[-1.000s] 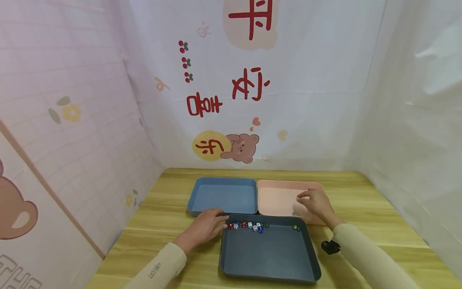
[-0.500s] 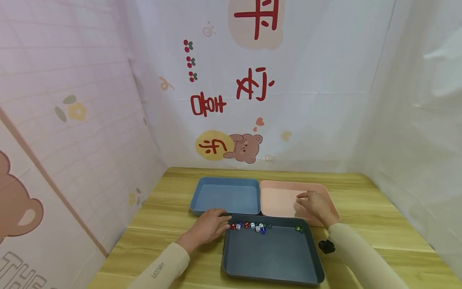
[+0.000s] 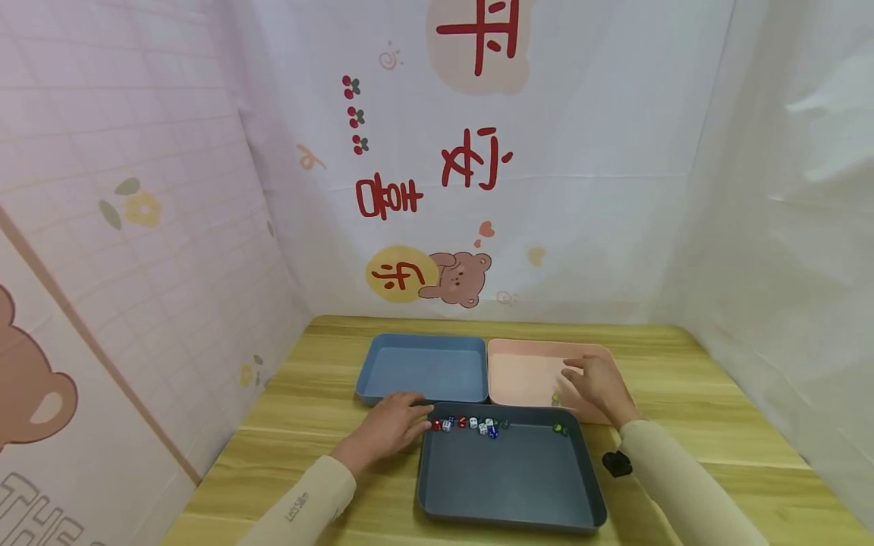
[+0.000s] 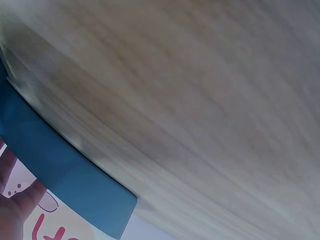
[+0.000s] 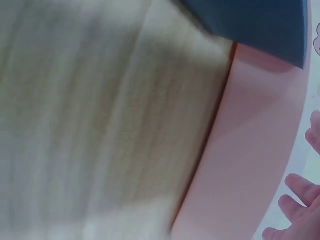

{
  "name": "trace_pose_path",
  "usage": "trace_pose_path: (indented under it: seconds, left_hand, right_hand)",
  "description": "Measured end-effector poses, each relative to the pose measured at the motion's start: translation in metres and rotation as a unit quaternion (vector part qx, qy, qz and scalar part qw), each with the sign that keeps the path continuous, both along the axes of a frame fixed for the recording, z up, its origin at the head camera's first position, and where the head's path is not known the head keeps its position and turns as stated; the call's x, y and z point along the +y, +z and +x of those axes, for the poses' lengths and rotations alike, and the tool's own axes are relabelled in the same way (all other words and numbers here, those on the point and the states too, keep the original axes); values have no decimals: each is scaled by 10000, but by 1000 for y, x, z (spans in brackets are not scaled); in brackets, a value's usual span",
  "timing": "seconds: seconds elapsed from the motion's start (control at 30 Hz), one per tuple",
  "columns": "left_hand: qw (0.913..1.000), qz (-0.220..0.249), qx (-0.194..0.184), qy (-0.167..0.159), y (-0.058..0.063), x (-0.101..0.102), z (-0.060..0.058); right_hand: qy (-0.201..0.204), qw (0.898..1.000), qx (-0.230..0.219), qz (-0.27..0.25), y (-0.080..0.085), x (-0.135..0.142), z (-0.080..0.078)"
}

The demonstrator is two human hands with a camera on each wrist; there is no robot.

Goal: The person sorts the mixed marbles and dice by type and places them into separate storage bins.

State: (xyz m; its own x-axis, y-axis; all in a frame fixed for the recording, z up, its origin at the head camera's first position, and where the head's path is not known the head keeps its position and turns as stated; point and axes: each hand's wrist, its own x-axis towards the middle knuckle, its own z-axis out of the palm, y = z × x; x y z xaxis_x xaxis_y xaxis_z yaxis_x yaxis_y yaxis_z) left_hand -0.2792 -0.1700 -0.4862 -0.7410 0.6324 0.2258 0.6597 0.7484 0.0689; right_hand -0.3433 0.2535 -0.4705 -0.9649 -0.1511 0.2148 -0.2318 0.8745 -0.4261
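Observation:
My right hand (image 3: 601, 385) hovers over the pink tray (image 3: 522, 347), thumb and fingers apart, with nothing held. Below its fingertips a small yellow-green piece (image 3: 556, 398), marble-like, shows in that tray. In the right wrist view, the spread fingers (image 5: 302, 187) show past the pink wall. My left hand (image 3: 394, 425) lies by the far left corner of the dark grey tray (image 3: 508, 523), fingers loosely extended at its rim. Along that tray's far side sit several red, white and blue dice (image 3: 473, 423). Near its right corner are green marble-like pieces (image 3: 558, 428).
A blue tray (image 3: 426, 368) stands at the back left, close against the pink one. To the right of the grey tray, a small black object (image 3: 617, 463) lies near the right sleeve. Wood-grain table (image 3: 737, 447) surrounds the trays, with printed white sheets (image 3: 594, 152) behind.
My right hand's fingers have gone from pinched together to spread apart, and the yellow-green piece now shows beneath them in the pink tray. The left hand stays by the grey tray's corner.

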Motion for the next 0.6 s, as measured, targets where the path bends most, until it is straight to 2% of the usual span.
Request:
trace_pose_path:
  seconds: [0.17, 0.33, 0.6]
  left_hand:
    - [10000, -31, 13, -19, 0, -2, -3]
    - [10000, -45, -7, -37, 0, -3, -4]
    - [10000, -55, 21, -64, -2, 1, -1]
  right_hand:
    - [91, 9999, 125, 28, -7, 1, 0]
    - [286, 9989, 314, -179, -13, 2, 1]
    - [525, 9959, 402, -612, -13, 3, 14]
